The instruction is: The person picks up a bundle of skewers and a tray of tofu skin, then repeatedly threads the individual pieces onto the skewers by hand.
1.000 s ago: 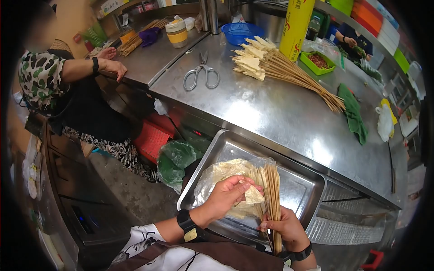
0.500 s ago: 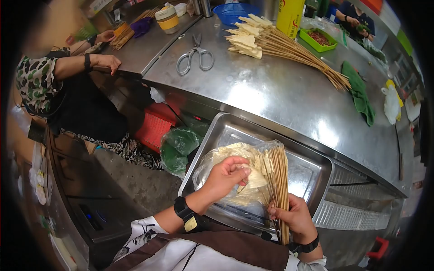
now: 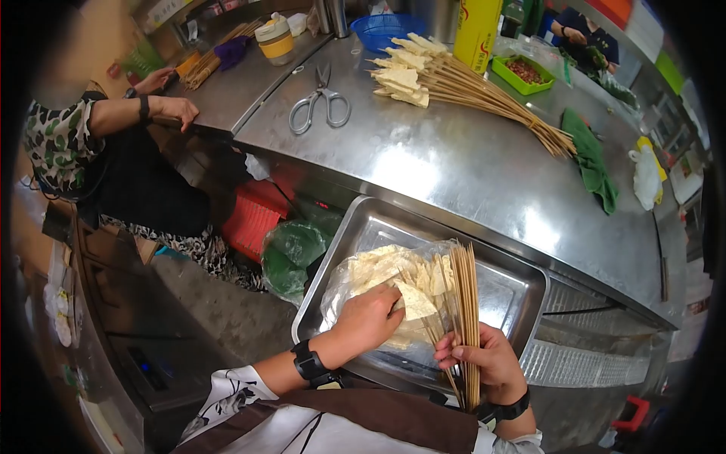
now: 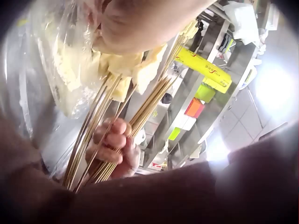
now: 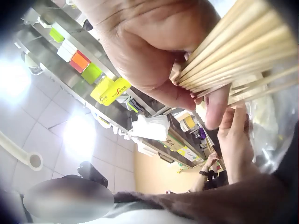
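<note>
My left hand (image 3: 369, 321) pinches a flat, pale yellow piece of tofu skin (image 3: 416, 303) by its left edge, over the metal tray. Thin skewers fanned from my right hand reach up to this piece. My right hand (image 3: 491, 363) grips a bundle of bamboo skewers (image 3: 467, 303), most standing close together with bare tips up. Several skewers lean left, and in the left wrist view tofu skin pieces (image 4: 122, 65) sit at their tops. Behind my left hand, a clear plastic bag (image 3: 333, 304) of more tofu skin lies in the tray (image 3: 508, 291).
On the steel counter (image 3: 302, 174) lie scissors (image 3: 320, 102), a bundle of filled skewers (image 3: 484, 94) and a green cloth (image 3: 588, 163). A blue basket (image 3: 389, 32), yellow box (image 3: 476, 34) and green tray (image 3: 523, 74) stand further back. Another person (image 3: 144, 166) stands at the left.
My left hand has turned its back upward and brought the tofu skin piece down to the skewers. Several skewers now splay left from the bundle in my right hand.
</note>
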Available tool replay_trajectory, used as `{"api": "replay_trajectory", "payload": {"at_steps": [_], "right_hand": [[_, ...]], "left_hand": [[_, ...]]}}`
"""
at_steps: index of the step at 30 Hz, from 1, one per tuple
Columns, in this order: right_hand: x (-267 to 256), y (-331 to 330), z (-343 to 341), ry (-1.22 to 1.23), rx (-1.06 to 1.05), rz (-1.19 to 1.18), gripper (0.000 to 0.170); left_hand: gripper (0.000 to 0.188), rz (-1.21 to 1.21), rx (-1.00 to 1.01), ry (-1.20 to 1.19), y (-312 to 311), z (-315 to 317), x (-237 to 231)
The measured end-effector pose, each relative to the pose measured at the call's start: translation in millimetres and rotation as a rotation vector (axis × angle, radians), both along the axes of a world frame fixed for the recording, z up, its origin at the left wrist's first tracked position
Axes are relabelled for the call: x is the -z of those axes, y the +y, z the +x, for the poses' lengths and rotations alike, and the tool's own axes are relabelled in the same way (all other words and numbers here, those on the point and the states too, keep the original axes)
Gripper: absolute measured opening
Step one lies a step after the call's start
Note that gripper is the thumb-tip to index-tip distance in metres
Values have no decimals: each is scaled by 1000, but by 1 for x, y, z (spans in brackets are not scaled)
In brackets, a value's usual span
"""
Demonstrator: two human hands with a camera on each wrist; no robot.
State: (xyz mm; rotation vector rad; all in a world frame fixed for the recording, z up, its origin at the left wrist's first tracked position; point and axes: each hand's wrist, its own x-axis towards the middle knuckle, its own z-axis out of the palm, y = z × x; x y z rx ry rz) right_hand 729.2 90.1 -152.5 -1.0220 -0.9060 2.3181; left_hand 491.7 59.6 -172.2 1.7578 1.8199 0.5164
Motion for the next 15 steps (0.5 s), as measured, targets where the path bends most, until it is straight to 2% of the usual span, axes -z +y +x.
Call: {"api": "replay_trajectory", "payload": {"at_steps": [2, 4, 6, 7, 8, 10, 14, 15], "right_hand": [[2, 2, 4, 33, -11, -38, 21], [8, 5, 9, 171, -75, -152, 14], [11, 5, 10, 177, -86, -114, 19], [12, 5, 9, 173, -96, -83, 24], [11, 3, 6, 179, -104, -77, 24], [6, -3, -3, 216, 29, -14, 27], [17, -4, 7, 190, -59, -6, 29], [19, -4, 6, 202, -46, 13, 25]], "left_hand": [[22, 55, -23, -43, -2, -5, 0], [21, 108, -45, -81, -7, -10, 3], [21, 74, -113, -398, -8, -16, -1], [23, -99, -184, -589, -11, -16, -9], [23, -90, -189, -584, -13, -17, -8], [27, -15, -248, -870, -18, -18, -2], [30, 158, -183, -792, -13, -23, -16], [30, 167, -179, -795, -11, -23, -19]]}}
